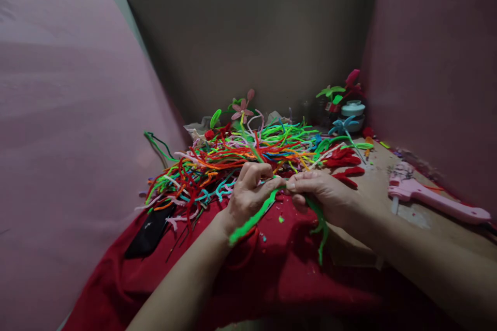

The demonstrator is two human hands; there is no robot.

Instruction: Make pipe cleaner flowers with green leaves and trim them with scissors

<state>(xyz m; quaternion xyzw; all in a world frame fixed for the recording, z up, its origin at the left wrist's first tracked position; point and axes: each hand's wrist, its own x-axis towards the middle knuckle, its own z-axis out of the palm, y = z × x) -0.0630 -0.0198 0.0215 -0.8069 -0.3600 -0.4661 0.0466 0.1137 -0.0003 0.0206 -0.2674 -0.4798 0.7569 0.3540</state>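
Observation:
Both hands meet above the red cloth, their fingertips nearly touching. My left hand (250, 191) is closed around a green pipe cleaner (252, 222), one fuzzy length of which hangs down over the wrist. Pinched between thumb and forefinger, my right hand (316, 189) holds the green strand where it reaches across from the left. More green pieces (319, 220) dangle below the right palm. Behind the hands lies a big tangled heap of coloured pipe cleaners (229, 158). A pink flower (242, 109) stands up above the heap, and its lower stem is hard to trace.
A pink glue gun (435, 197) lies on the board at right. A black phone (149, 232) rests at the left on the red cloth (124, 274). At the back right are a pale blue jar (352, 109), a blue flower (344, 125) and red fuzzy pieces (344, 158). Pink walls flank both sides.

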